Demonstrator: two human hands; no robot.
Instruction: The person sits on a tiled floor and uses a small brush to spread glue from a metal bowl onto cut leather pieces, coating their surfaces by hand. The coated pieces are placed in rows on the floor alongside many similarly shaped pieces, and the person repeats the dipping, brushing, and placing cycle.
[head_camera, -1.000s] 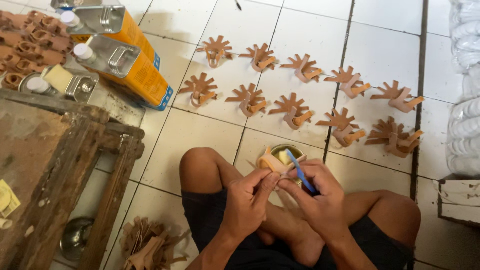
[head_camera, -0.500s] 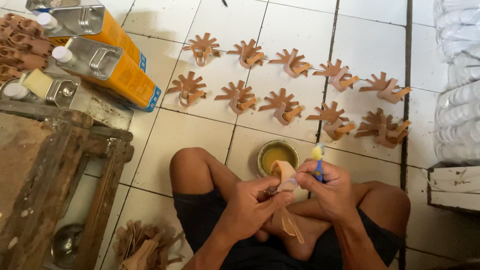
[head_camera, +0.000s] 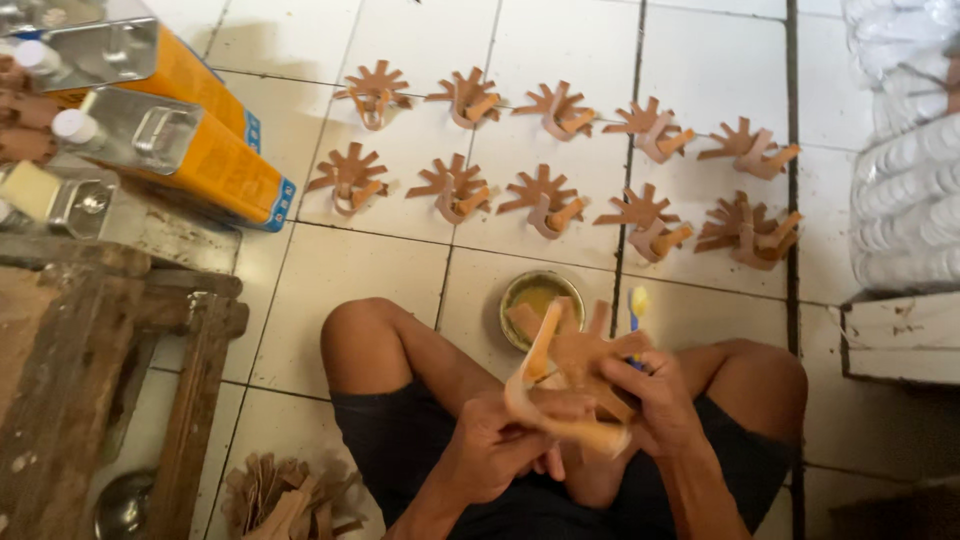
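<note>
1. Head view looked down on a seated person; the left hand (head_camera: 490, 455) pinched a fan-shaped wooden piece (head_camera: 570, 375) over the lap.
2. The right hand (head_camera: 655, 400) was closed around a blue-handled brush (head_camera: 635, 315), its grip also steadying the piece.
3. A glue tin (head_camera: 540, 300) sat on the floor tiles (head_camera: 360, 260) just ahead.
4. Finished pieces (head_camera: 545, 200) lay in two rows beyond.
5. Best kept steady, I'd say, with the brush loaded lightly.
</note>
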